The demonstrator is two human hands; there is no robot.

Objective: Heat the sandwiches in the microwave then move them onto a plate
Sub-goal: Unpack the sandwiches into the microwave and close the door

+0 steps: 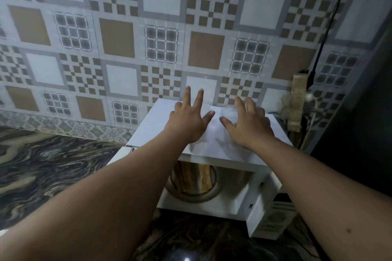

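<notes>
Reaching forward, both arms at frame centre. Left hand [189,118] above white microwave [214,148] top, grip wide, fingers spread, holding nothing. Right hand [249,122] beside it over clear plastic item [228,116] on microwave top, grip wide; contact cannot tell. Microwave door open; sandwiches [194,178] inside on turntable [192,196], lower centre. Dark marbled table [53,165] at left; patterned tile wall [127,34] across upper frame.

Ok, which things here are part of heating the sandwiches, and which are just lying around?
Part of the job:
- microwave, door open
- sandwiches on the turntable inside
- clear plate on top of the microwave
- left hand and right hand, reaching over that plate

Just there:
- power strip and black cable by the wall
- marbled countertop
</notes>
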